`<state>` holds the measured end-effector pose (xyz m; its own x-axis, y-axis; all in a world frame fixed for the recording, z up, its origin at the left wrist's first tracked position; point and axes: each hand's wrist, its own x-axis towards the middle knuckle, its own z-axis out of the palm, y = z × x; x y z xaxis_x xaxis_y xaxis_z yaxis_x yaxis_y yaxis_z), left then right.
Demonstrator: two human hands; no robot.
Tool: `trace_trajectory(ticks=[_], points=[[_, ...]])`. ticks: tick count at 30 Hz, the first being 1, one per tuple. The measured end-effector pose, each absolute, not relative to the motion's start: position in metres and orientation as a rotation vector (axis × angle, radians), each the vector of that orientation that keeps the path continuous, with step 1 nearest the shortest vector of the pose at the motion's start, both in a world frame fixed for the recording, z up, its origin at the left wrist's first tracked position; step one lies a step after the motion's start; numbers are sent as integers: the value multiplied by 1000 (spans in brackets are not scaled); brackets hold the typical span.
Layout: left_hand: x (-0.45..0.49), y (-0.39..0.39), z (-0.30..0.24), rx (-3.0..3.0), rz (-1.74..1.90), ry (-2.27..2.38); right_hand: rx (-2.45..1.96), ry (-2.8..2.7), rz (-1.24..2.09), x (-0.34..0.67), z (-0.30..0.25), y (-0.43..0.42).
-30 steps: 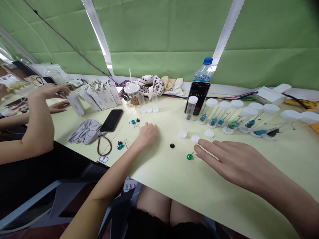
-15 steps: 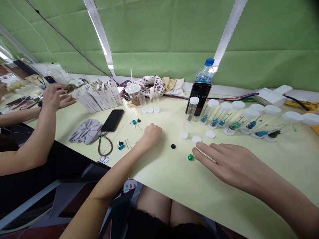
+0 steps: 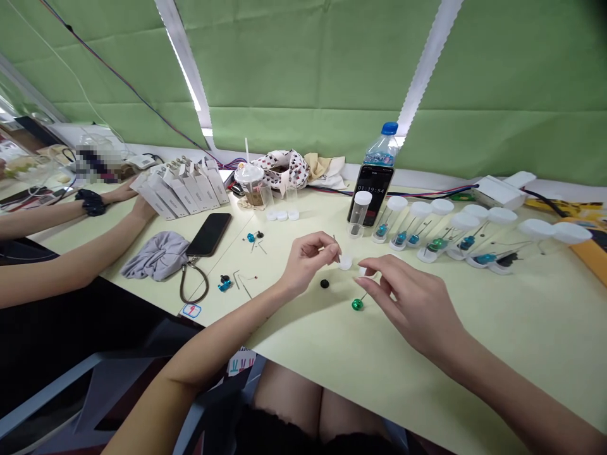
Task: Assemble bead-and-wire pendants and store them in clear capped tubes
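Observation:
My left hand [image 3: 308,256] is raised just above the pale table [image 3: 427,366], its thumb and fingers pinched on a thin metal pin [image 3: 334,242]. A white cap [image 3: 345,263] lies right beside its fingertips. My right hand [image 3: 403,297] has its fingers curled, with thumb and forefinger closing round a second white cap [image 3: 363,271]. A green-knobbed pin [image 3: 356,304] lies under that thumb, and a small black knob [image 3: 324,284] sits between the hands.
Several capped clear tubes [image 3: 439,237] holding coloured pins lie in a row at the right. A phone showing a timer [image 3: 367,193] leans on a water bottle [image 3: 382,145]. A black phone [image 3: 209,232], grey cloth [image 3: 154,256], white boxes [image 3: 183,189] and a co-worker's arms [image 3: 71,265] are at the left.
My left hand rose from the table and moved right, now pinching a thin pin. My right hand went from flat and spread to curled over a white cap. The co-worker's arms lowered.

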<state>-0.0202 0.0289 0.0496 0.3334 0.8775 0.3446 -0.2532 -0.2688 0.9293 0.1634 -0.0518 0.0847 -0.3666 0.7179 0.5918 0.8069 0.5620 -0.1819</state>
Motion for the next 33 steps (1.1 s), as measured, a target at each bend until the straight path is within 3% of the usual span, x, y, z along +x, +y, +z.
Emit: trace_trajectory(ticks=[12, 25, 33], points=[[28, 10, 48, 1250, 1212, 467, -1221, -2103, -739, 174, 76, -44], [4, 17, 49, 1354, 1363, 513, -1106, -2093, -516, 179, 94, -55], [5, 15, 49, 1309, 1343, 509, -1069, -2092, -662, 178, 88, -60]])
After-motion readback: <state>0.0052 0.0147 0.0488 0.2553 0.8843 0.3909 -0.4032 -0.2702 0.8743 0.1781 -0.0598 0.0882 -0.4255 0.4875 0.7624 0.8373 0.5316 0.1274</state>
